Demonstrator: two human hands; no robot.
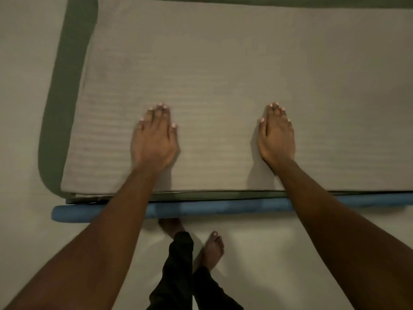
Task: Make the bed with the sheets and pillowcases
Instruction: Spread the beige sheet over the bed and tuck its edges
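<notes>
Left hand (pixel 154 139), right hand (pixel 277 135) flat, fingers straight, pressing beige sheet (pixel 223 63) beneath.

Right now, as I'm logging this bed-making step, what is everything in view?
sheet: one, beige with faint stripes, spread flat over the bed
mattress: one, dark green, under the sheet, showing at its left and far edges
padded tube: one, blue, along the bed's near edge
floor: pale, around the bed
left hand: flat on the sheet, fingers straight
right hand: flat on the sheet, fingers straight
feet: two, bare, on the floor by the tube
trousers: black
</notes>
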